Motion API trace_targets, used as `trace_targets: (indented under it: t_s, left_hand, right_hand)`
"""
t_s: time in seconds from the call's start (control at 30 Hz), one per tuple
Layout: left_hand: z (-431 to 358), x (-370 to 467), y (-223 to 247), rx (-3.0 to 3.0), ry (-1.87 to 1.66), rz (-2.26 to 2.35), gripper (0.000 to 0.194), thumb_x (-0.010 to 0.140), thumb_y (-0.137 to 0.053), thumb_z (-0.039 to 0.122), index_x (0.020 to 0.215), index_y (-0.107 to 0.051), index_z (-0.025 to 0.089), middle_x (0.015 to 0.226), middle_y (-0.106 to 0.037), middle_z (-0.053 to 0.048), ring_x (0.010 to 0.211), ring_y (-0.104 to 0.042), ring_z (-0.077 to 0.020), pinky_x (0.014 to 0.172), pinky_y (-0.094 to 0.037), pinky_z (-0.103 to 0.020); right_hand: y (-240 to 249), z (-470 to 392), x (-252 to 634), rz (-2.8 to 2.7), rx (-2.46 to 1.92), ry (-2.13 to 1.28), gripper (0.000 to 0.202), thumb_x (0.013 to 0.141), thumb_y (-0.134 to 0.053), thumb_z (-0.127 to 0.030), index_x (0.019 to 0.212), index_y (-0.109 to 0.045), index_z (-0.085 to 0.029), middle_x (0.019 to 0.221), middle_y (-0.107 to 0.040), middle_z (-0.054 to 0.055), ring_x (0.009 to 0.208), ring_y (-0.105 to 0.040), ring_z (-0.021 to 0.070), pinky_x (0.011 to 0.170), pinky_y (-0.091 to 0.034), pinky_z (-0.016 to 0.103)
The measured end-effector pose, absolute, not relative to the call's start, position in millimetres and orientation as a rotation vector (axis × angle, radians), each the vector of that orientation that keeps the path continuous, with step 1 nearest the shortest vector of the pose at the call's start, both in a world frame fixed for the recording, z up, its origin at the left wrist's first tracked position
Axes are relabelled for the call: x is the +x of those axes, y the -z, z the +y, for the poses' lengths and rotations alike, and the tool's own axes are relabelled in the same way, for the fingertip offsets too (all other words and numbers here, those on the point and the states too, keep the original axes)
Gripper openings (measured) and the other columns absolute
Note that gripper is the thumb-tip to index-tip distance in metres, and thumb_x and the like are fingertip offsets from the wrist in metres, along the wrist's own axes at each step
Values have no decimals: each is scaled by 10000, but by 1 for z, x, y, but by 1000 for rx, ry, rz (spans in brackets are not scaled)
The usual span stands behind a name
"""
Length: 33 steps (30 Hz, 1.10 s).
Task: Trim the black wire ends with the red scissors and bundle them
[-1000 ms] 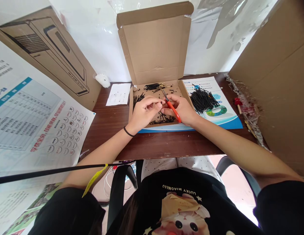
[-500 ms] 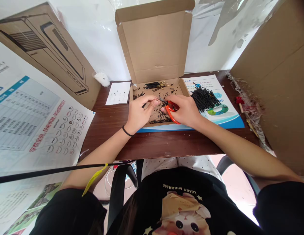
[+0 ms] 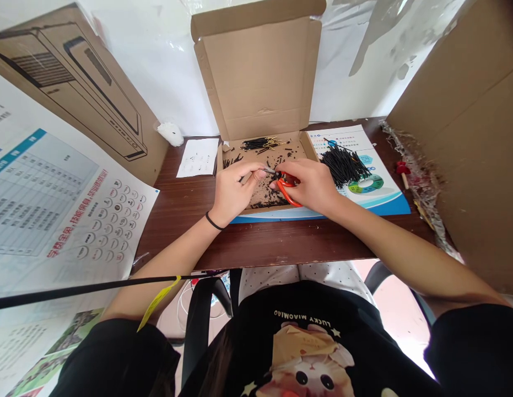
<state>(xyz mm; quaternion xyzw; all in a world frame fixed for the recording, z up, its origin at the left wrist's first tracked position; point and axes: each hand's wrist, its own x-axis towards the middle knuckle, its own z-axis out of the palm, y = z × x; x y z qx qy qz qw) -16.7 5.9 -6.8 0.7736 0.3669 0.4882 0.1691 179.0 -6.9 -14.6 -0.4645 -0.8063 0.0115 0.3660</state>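
Red-handled scissors (image 3: 286,194) are gripped in my right hand (image 3: 308,184), their short blades pointing left toward my left fingertips. My left hand (image 3: 236,190) pinches a thin dark piece that meets the blades; its exact shape is too small to tell. Both hands hover over an open cardboard box (image 3: 261,71), whose bottom is strewn with small black bits (image 3: 264,197). At the back of the box lies a bundle of black sticks with gold ends (image 3: 262,143). Some black pieces (image 3: 231,161) lie by the box's left side, partly behind my left hand.
A heap of black sticks (image 3: 345,165) lies on a printed sheet (image 3: 388,201) to the right. White paper (image 3: 197,157) rests left of the box. Large cartons (image 3: 99,82) flank the brown table (image 3: 177,204). A black strap with a yellow tag (image 3: 157,303) crosses my left forearm.
The view has shifted slightly. The scissors' handles look a little closer together, and both hands stay at nearly the same place over the box.
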Motion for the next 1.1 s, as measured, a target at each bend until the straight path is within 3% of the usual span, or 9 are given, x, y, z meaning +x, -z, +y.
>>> trace_targets:
  t_s: [0.23,0.33,0.43,0.6,0.73,0.97,1.1]
  left_hand:
    - [4,-15,8,2167,-1351,1083,242,897,-621,438,838,-763,251,867,-760,-34,804,-686,-174,774,-524,-331]
    - [3,-13,7,2078,-1319,1086,261,883,-635,454,829,-754,228,861,-766,-43,822,-701,-173,802,-532,-325]
    - [2,-10,8,1853,-1297,1022,287,861,-660,473,882,-726,195,880,-765,-65,837,-719,-175,821,-551,-326]
    - [5,-4,14,1581,-1304,902,343,814,-692,526,897,-696,193,920,-749,-64,883,-699,-158,851,-551,-320]
    - [6,1,19,1442,-1286,903,335,756,-749,529,851,-711,210,905,-717,-35,791,-642,-119,753,-541,-274]
    - [15,-4,15,1041,-1195,853,224,815,-700,442,818,-649,224,806,-638,-13,636,-545,-82,535,-461,-223]
    - [28,-13,14,963,-1225,961,318,796,-698,479,699,-545,219,667,-555,2,524,-434,-69,442,-369,-203]
  right_hand:
    - [16,-4,182,-2065,-1241,-68,271,854,-611,-446,888,-737,-209,681,-635,43,654,-517,179,613,-314,291]
    - [15,-4,182,-1987,-1292,-165,306,850,-620,-482,767,-700,-199,615,-577,16,616,-478,154,598,-294,287]
    - [11,-5,178,-1838,-1262,-490,384,809,-662,-551,686,-632,-189,604,-564,-1,608,-476,135,591,-325,280]
    - [8,-5,168,-1543,-1007,-1143,464,595,-827,-555,811,-618,-201,746,-648,0,676,-561,140,630,-443,289]
    - [9,-4,165,-1412,-934,-1340,487,525,-877,-469,844,-609,-216,686,-612,-38,622,-538,116,589,-443,275]
    - [9,-1,168,-1423,-913,-1307,395,560,-864,-350,829,-609,-213,667,-581,-57,612,-515,95,617,-447,280]
    - [13,1,169,-1405,-939,-1287,389,554,-863,-342,814,-601,-218,689,-582,-50,645,-527,102,645,-461,294]
